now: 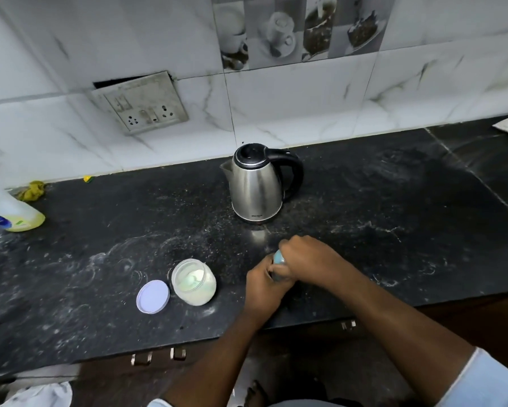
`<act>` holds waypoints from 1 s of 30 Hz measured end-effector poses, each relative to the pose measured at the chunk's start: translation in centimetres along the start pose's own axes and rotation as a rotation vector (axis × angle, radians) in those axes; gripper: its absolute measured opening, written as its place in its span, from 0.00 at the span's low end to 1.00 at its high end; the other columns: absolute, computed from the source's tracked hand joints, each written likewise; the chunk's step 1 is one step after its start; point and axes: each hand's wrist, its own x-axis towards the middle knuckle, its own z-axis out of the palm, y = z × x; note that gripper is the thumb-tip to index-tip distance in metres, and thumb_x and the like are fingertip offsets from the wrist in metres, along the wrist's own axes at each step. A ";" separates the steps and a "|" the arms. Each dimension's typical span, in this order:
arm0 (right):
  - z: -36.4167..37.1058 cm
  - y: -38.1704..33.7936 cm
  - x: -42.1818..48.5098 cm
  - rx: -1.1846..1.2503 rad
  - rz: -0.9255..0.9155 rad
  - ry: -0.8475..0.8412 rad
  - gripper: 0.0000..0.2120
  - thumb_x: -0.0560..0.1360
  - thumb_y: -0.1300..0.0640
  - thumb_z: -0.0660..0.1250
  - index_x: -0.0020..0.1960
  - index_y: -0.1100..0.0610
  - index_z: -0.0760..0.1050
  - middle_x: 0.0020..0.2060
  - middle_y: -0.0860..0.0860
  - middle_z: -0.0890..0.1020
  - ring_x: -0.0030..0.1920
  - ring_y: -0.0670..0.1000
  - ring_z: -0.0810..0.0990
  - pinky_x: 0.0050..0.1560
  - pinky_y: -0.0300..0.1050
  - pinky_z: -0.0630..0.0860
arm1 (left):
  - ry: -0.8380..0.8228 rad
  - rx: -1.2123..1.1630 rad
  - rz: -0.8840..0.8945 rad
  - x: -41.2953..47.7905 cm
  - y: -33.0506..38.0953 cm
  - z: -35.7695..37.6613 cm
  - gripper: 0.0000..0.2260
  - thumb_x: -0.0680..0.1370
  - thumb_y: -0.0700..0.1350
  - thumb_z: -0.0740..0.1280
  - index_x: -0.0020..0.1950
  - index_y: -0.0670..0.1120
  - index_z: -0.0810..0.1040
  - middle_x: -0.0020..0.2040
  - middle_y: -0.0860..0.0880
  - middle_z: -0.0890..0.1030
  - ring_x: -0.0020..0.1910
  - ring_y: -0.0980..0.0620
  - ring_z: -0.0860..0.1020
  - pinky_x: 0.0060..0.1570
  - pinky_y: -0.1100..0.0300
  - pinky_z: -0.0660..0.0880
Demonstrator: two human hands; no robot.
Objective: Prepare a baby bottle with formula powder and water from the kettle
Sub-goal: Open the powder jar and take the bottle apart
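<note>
**Both hands wrapped around the bottle at the near edge of the counter**

Your baby bottle (277, 257) sits between your two hands, near the front of the black stone counter (393, 218) and a little right of centre. Only a sliver of its pale blue top shows; the rest is hidden by your fingers, so you cannot tell whether the cap is on or off. Your left hand (263, 289) has its fingers curled closed around the lower part of the bottle. Your right hand (308, 258) is closed over the top of it from the far right side, fingers bent tight around the blue part. The two hands touch each other over the bottle.

Just to the left of your left hand stands the open formula jar (193, 282), clear plastic, with pale powder inside and what looks like a scoop lying in it. Its round lilac lid (153, 296) lies flat on the counter, touching or just beside the jar on the left.

Farther back, behind your hands, the stainless steel electric kettle (257, 183) stands upright with its black lid closed, spout pointing left and handle right.

At the far left edge a yellowish plastic bottle (12, 210) stands, with a crumpled yellow cloth (31, 192) just behind it by the wall. A switch and socket plate (142, 102) is set in the marbled wall tiles (305, 104).
</note>
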 end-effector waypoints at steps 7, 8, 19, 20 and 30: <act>-1.5 6.4 -2.0 0.548 -0.120 0.349 0.16 0.72 0.45 0.76 0.55 0.45 0.75 0.50 0.45 0.80 0.51 0.44 0.79 0.46 0.35 0.71 | 0.009 0.029 -0.024 0.6 -0.7 0.3 0.20 0.69 0.46 0.85 0.58 0.54 0.84 0.51 0.62 0.88 0.50 0.62 0.86 0.51 0.66 0.81; -1.0 7.6 -2.2 0.717 -0.053 0.457 0.17 0.71 0.48 0.79 0.55 0.43 0.74 0.50 0.44 0.81 0.50 0.42 0.80 0.46 0.32 0.72 | 0.015 0.032 -0.024 0.5 -0.7 0.3 0.21 0.69 0.46 0.85 0.59 0.54 0.84 0.51 0.63 0.88 0.51 0.64 0.86 0.51 0.69 0.79; 10.0 12.8 -0.6 0.808 0.255 0.741 0.11 0.76 0.57 0.78 0.46 0.50 0.75 0.60 0.47 0.83 0.61 0.46 0.81 0.56 0.40 0.75 | 0.044 0.046 -0.038 0.5 -0.7 0.6 0.24 0.69 0.45 0.86 0.63 0.49 0.84 0.53 0.60 0.88 0.53 0.64 0.85 0.53 0.72 0.77; 10.6 12.7 -0.3 0.757 0.247 0.729 0.12 0.75 0.58 0.78 0.45 0.51 0.74 0.60 0.50 0.84 0.61 0.48 0.81 0.56 0.41 0.74 | 0.044 0.051 -0.036 0.4 -0.7 0.6 0.24 0.69 0.45 0.86 0.64 0.49 0.84 0.53 0.59 0.88 0.53 0.64 0.85 0.53 0.72 0.77; 11.2 11.5 -0.5 0.555 0.269 0.695 0.20 0.77 0.52 0.76 0.66 0.58 0.78 0.75 0.58 0.74 0.76 0.59 0.70 0.74 0.64 0.64 | 0.028 0.062 -0.029 0.4 -0.5 0.5 0.24 0.70 0.45 0.85 0.64 0.50 0.84 0.54 0.61 0.88 0.54 0.65 0.85 0.54 0.72 0.76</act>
